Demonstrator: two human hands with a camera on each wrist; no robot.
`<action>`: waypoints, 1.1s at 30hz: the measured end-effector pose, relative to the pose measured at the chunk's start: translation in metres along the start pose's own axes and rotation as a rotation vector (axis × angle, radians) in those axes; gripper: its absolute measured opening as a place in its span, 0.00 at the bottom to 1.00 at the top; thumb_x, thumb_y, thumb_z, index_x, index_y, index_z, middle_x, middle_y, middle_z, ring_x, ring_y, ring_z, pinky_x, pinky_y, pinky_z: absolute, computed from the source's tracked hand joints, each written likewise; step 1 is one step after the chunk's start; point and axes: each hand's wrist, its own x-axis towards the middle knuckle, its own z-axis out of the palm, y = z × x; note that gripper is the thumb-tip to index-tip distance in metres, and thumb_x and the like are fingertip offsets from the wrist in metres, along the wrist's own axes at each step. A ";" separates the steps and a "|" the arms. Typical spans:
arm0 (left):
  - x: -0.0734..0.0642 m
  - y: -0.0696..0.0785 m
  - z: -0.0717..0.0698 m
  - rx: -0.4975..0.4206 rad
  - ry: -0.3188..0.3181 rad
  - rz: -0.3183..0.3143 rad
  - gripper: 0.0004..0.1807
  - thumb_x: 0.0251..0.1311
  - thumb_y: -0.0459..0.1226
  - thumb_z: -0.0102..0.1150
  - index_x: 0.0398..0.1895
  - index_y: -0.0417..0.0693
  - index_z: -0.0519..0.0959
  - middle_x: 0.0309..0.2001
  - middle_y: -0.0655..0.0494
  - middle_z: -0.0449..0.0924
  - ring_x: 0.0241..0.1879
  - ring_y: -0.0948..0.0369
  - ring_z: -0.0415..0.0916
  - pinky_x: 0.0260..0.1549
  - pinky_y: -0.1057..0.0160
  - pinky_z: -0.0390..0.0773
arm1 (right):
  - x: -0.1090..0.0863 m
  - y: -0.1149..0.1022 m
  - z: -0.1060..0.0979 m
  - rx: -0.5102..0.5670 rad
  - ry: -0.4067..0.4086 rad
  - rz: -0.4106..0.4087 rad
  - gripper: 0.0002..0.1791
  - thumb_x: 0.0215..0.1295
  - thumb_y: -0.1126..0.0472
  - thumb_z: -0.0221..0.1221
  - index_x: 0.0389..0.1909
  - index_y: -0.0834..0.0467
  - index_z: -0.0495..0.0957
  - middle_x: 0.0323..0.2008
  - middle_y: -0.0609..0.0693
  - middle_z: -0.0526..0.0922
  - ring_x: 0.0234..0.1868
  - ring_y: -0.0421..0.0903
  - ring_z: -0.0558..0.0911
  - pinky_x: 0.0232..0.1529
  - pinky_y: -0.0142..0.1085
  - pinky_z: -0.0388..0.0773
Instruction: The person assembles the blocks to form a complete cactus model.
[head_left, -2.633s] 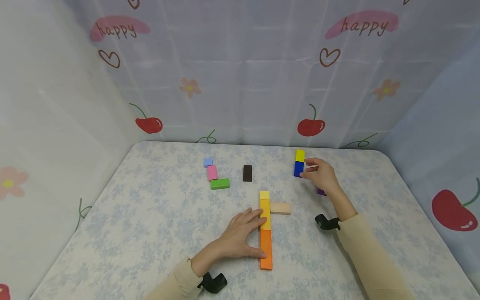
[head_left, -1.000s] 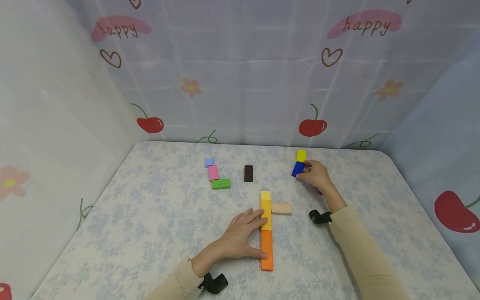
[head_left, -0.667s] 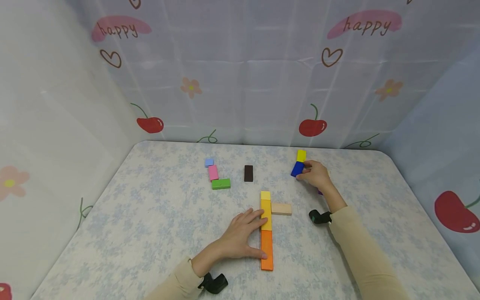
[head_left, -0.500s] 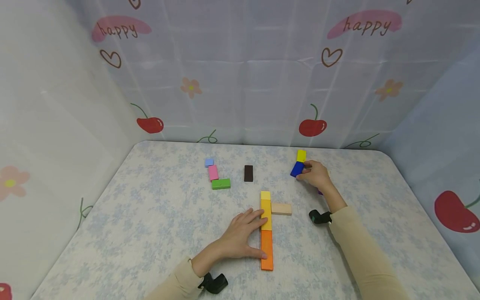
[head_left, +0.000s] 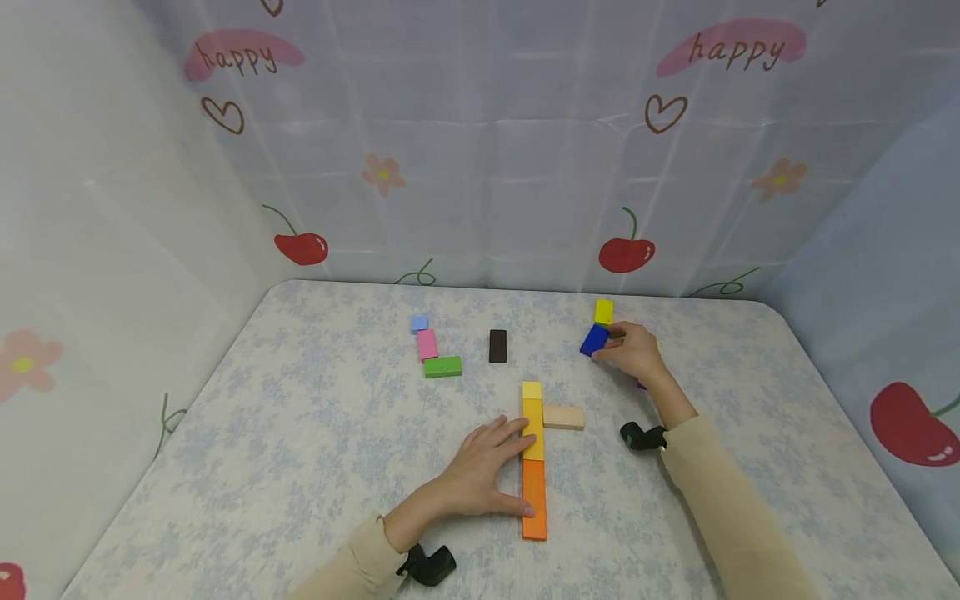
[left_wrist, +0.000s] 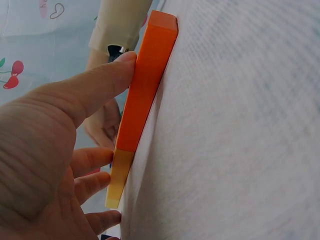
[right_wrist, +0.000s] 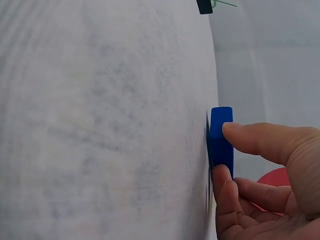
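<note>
In the head view my right hand (head_left: 636,350) pinches a blue block (head_left: 595,340) near the table's far edge. Thumb and fingertips hold the blue block (right_wrist: 222,145) just at the table surface in the right wrist view. Behind it lies a small yellow block (head_left: 603,312). My left hand (head_left: 474,477) lies spread beside a straight row of blocks. Its thumb touches the orange block (head_left: 534,500) and its fingers touch the deeper yellow block (head_left: 532,427). A pale yellow block (head_left: 531,390) ends that row, and a plain wooden block (head_left: 564,417) juts from its right side.
A light blue block (head_left: 419,324), a pink block (head_left: 427,344) and a green block (head_left: 442,367) form a stepped group at the back left. Between the groups lies a dark brown block (head_left: 498,346). A purple block (head_left: 641,385) is mostly hidden under the right wrist.
My right hand has taken the blue block between thumb and fingers. The block has turned at an angle and shifted slightly left, off its line with the yellow one. My left hand stays put.
</note>
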 end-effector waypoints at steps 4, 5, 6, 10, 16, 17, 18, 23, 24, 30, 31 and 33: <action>0.000 0.000 0.000 0.005 0.003 0.003 0.49 0.48 0.59 0.71 0.73 0.55 0.63 0.78 0.60 0.49 0.78 0.50 0.42 0.73 0.42 0.47 | -0.004 -0.001 -0.001 -0.010 -0.017 -0.012 0.36 0.59 0.59 0.67 0.65 0.70 0.67 0.51 0.67 0.80 0.51 0.59 0.80 0.46 0.45 0.81; 0.000 0.000 0.000 0.006 0.004 0.004 0.49 0.48 0.59 0.71 0.73 0.55 0.63 0.78 0.60 0.49 0.78 0.50 0.42 0.73 0.42 0.47 | -0.005 -0.001 -0.001 -0.013 -0.025 -0.015 0.36 0.59 0.59 0.67 0.65 0.70 0.67 0.51 0.67 0.80 0.50 0.59 0.80 0.45 0.44 0.81; 0.000 0.000 0.000 0.007 0.004 0.005 0.49 0.48 0.59 0.71 0.73 0.55 0.63 0.78 0.60 0.49 0.78 0.50 0.42 0.73 0.42 0.47 | -0.007 -0.002 -0.002 -0.012 -0.033 -0.013 0.35 0.59 0.59 0.67 0.65 0.69 0.67 0.50 0.67 0.80 0.50 0.59 0.80 0.45 0.44 0.80; 0.000 0.000 0.000 0.008 0.007 0.008 0.49 0.48 0.59 0.71 0.73 0.55 0.63 0.78 0.60 0.49 0.78 0.50 0.42 0.73 0.42 0.47 | -0.011 -0.002 -0.002 -0.008 -0.059 -0.013 0.36 0.59 0.58 0.68 0.65 0.68 0.67 0.50 0.66 0.80 0.50 0.58 0.80 0.44 0.42 0.80; 0.000 0.000 0.001 0.015 0.005 0.002 0.49 0.48 0.59 0.71 0.73 0.55 0.64 0.78 0.60 0.50 0.78 0.51 0.42 0.73 0.43 0.47 | -0.019 -0.002 -0.002 -0.025 -0.087 -0.038 0.35 0.59 0.58 0.68 0.65 0.68 0.68 0.50 0.65 0.81 0.50 0.57 0.81 0.46 0.45 0.81; 0.000 0.000 0.001 0.016 0.005 0.001 0.49 0.48 0.59 0.71 0.73 0.55 0.64 0.78 0.59 0.50 0.78 0.51 0.42 0.73 0.43 0.47 | -0.021 -0.002 -0.002 -0.027 -0.092 -0.044 0.35 0.59 0.58 0.68 0.65 0.68 0.68 0.49 0.65 0.82 0.50 0.57 0.81 0.46 0.45 0.81; 0.000 0.001 0.001 0.017 0.005 0.002 0.49 0.48 0.59 0.71 0.73 0.55 0.64 0.78 0.59 0.50 0.78 0.50 0.42 0.73 0.43 0.47 | -0.023 -0.003 -0.002 -0.029 -0.096 -0.046 0.35 0.59 0.58 0.68 0.65 0.67 0.68 0.49 0.64 0.82 0.50 0.57 0.81 0.47 0.46 0.81; -0.001 0.001 0.001 0.015 0.007 0.000 0.49 0.47 0.59 0.71 0.73 0.55 0.64 0.78 0.59 0.50 0.78 0.50 0.43 0.73 0.43 0.47 | -0.032 -0.004 -0.001 -0.026 -0.122 -0.075 0.34 0.58 0.59 0.69 0.63 0.67 0.69 0.48 0.64 0.82 0.49 0.56 0.82 0.46 0.46 0.82; -0.001 0.001 0.001 0.014 0.008 0.000 0.49 0.47 0.59 0.71 0.73 0.55 0.64 0.78 0.60 0.50 0.78 0.50 0.43 0.73 0.43 0.47 | -0.034 -0.004 -0.001 -0.027 -0.125 -0.082 0.34 0.57 0.59 0.69 0.63 0.67 0.70 0.48 0.64 0.82 0.48 0.56 0.82 0.46 0.45 0.82; -0.001 0.001 0.002 0.010 0.011 0.002 0.49 0.47 0.59 0.71 0.73 0.55 0.64 0.78 0.60 0.50 0.78 0.50 0.43 0.73 0.43 0.47 | -0.045 -0.006 -0.001 -0.031 -0.144 -0.123 0.34 0.57 0.61 0.70 0.62 0.69 0.70 0.48 0.65 0.82 0.47 0.56 0.83 0.44 0.44 0.82; -0.001 0.001 0.002 0.010 0.011 0.002 0.49 0.47 0.59 0.71 0.73 0.55 0.64 0.78 0.60 0.50 0.78 0.50 0.43 0.73 0.43 0.47 | -0.047 -0.007 -0.001 -0.033 -0.149 -0.126 0.34 0.57 0.61 0.70 0.62 0.69 0.70 0.48 0.65 0.82 0.47 0.56 0.83 0.44 0.44 0.82; 0.000 0.000 0.002 0.010 0.011 0.003 0.49 0.47 0.59 0.71 0.73 0.55 0.64 0.78 0.60 0.50 0.78 0.50 0.43 0.73 0.43 0.47 | -0.049 -0.008 -0.001 -0.038 -0.156 -0.132 0.34 0.56 0.61 0.70 0.62 0.69 0.70 0.47 0.64 0.83 0.46 0.55 0.83 0.44 0.44 0.82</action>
